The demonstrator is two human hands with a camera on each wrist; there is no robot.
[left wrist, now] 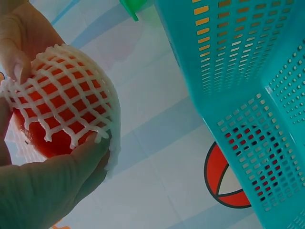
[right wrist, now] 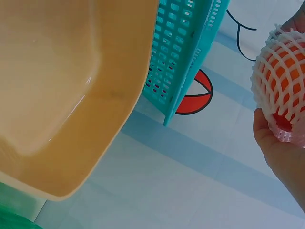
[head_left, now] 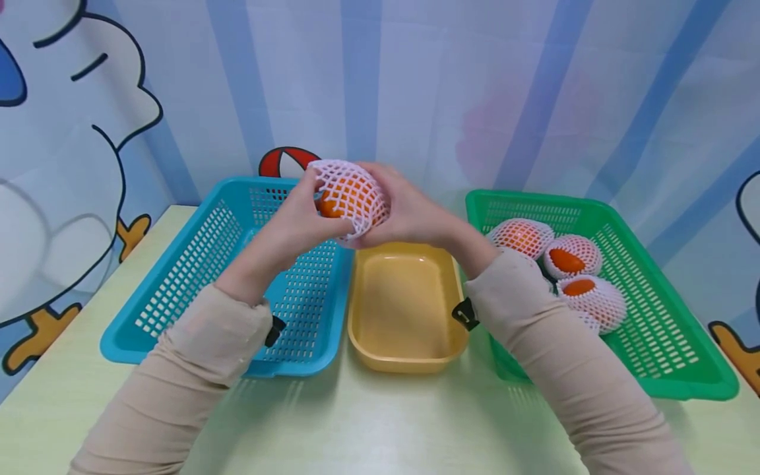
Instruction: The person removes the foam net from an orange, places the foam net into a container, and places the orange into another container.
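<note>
White foam netting [head_left: 360, 191] mostly covers a round orange fruit [head_left: 332, 206], left hand [head_left: 299, 212] and right hand [head_left: 410, 208] gripping it; unfinished imo. Netted others [head_left: 596, 305] probably left, green plastic basket [head_left: 662, 330], four o'clock.

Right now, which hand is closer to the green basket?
The right hand. It grips the netted fruit on the side toward the green basket; the left hand, farther off, grips the side toward the blue basket.
</note>
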